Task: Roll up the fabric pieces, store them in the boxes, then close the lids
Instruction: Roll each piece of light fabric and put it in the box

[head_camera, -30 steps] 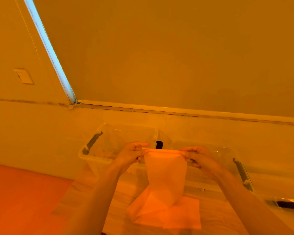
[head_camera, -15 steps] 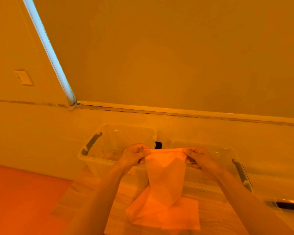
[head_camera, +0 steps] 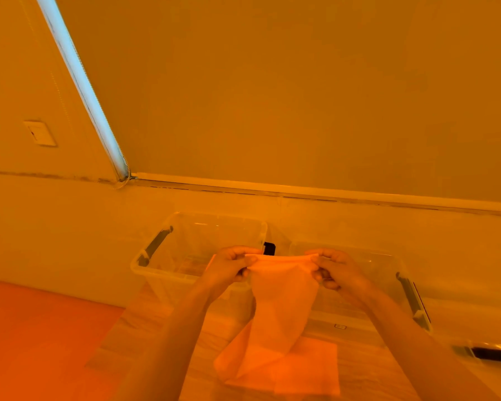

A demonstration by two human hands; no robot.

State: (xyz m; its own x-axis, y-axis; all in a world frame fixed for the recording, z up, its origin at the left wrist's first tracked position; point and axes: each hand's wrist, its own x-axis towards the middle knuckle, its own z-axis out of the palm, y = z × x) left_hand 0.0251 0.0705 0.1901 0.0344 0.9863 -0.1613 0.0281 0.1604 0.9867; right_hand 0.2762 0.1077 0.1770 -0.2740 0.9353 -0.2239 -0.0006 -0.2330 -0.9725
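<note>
Orange fabric piece is pinched along its top edge by the curled fingers of our left hand and right hand, hanging above more fabric on the tabletop. Rolling has barely begun; both boxes appear open and lidless.

Looks like a room in a home or plain office, lit orange. Signs: a drawn roller blind with bead cord over a window, daylight strip at its edge, a wall switch plate, clear lidless storage boxes along the desk's far edge, against the wall.
</note>
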